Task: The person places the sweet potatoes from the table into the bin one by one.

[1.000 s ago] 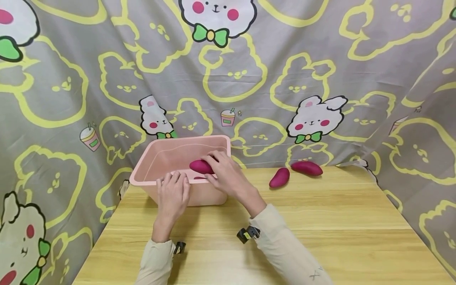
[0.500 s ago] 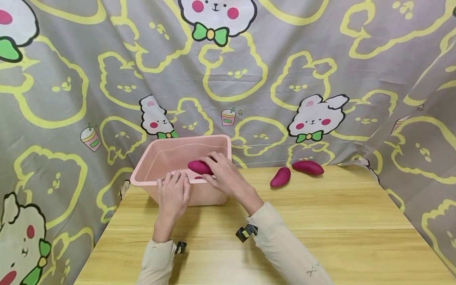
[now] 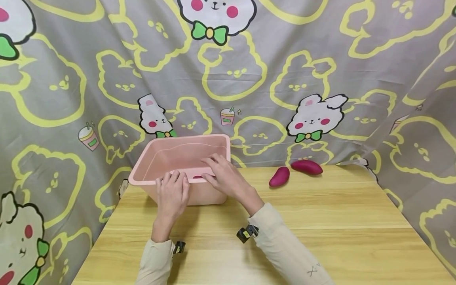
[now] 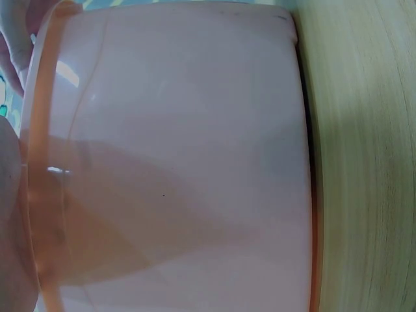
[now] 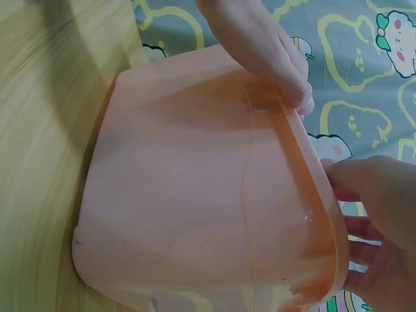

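Observation:
A pink plastic bin stands at the back left of the table. My left hand grips its near rim, fingers hooked over the edge. Above the bin's right side, my right hand has its fingers spread and relaxed with nothing between them; the right wrist view shows that hand beside the rim. A small part of a magenta sweet potato shows inside the bin, and the near wall hides the rest. Two more magenta sweet potatoes, one curved and one longer, lie right of the bin.
The wooden table reaches back to a grey curtain with bunny prints, which hangs close behind the bin. Black wrist cameras sit at the beige sleeves.
My right hand has let go of the sweet potato it held over the bin, and its fingers have loosened. My left hand has stayed on the rim.

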Tool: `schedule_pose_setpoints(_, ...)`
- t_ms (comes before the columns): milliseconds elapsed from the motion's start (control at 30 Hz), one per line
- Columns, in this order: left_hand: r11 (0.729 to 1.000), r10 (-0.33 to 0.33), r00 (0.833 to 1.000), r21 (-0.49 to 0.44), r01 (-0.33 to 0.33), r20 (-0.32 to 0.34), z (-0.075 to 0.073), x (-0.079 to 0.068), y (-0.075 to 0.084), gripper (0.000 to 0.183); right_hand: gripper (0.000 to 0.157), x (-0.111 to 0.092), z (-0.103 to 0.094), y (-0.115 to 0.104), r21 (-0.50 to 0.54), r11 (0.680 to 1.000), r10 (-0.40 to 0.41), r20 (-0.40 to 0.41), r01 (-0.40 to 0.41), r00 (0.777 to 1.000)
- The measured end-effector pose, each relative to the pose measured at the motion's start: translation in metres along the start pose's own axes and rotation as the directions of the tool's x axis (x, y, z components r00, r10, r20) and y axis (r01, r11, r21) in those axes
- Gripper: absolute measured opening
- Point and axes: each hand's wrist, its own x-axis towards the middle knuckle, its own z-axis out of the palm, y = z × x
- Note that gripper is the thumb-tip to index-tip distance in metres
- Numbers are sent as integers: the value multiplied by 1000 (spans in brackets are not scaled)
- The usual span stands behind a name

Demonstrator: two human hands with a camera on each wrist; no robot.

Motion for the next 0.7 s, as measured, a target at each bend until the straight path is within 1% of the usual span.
schedule_pose_setpoints(233, 1000, 7, 1000, -6, -7, -13, 0, 1, -1, 37, 40, -4, -3, 2, 0, 1000, -25, -54, 25, 998)
schedule_pose_setpoints(433, 1000, -3, 1000, -8, 3, -7, 0, 1, -1, 37, 38, -13, -13, 4, 0, 1000, -26, -85, 26, 996)
schedule_pose_setpoints(700, 1000, -5, 1000, -12, 5, -7, 0, 0, -2, 36, 37, -28, -27, 9, 47, 999, -13, -155, 21, 988)
